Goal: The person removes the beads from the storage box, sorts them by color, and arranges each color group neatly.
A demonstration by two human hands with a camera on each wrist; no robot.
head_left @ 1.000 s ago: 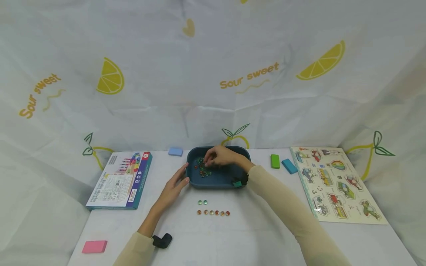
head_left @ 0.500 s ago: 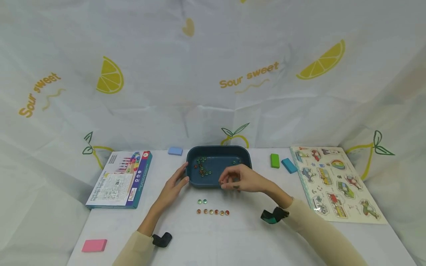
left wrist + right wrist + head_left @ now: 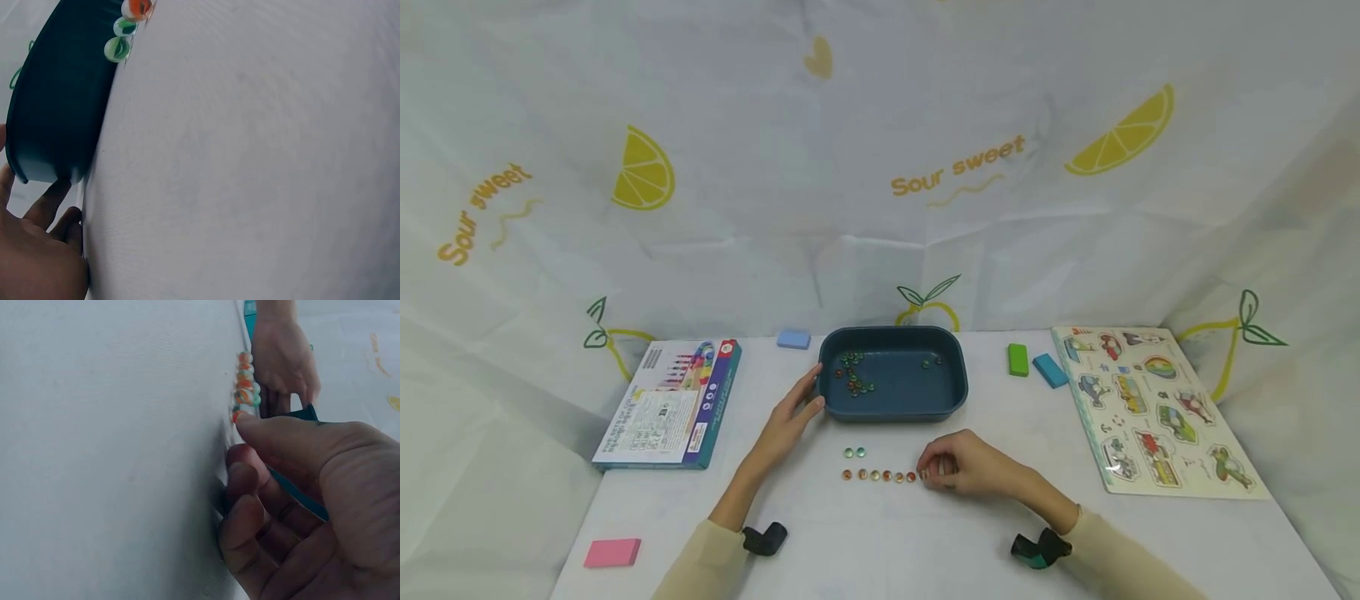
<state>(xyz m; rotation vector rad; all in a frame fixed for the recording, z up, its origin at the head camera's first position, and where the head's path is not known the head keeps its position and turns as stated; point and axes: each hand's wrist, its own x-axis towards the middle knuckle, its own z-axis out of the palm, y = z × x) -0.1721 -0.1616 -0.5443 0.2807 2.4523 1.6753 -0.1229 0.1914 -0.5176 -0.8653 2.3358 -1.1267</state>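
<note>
My right hand [image 3: 973, 467] is low over the cloth at the right end of a row of orange-swirled marbles [image 3: 887, 476]. Its thumb and forefinger pinch a marble [image 3: 924, 474] in line with that row, mostly hidden by the fingers. Two green marbles [image 3: 861, 452] lie behind the row's left part. Farther back stands a dark blue tray [image 3: 902, 392], with green and orange marbles mostly clustered at its left and two toward its right. My left hand [image 3: 782, 429] touches the tray's left end with extended fingers; in the left wrist view, a fingertip [image 3: 61, 186] meets the tray's wall.
A boxed set [image 3: 666, 404] lies at the left and a picture puzzle board [image 3: 1161, 412] at the right. Green [image 3: 1018, 360] and blue [image 3: 1050, 371] blocks are right of the tray, a light blue block [image 3: 793, 339] left of it, a pink block [image 3: 613, 552] front left.
My right hand has come out of the tray with a marble and moved toward me, down to the right end of the orange row. The left hand has stayed at the tray.
</note>
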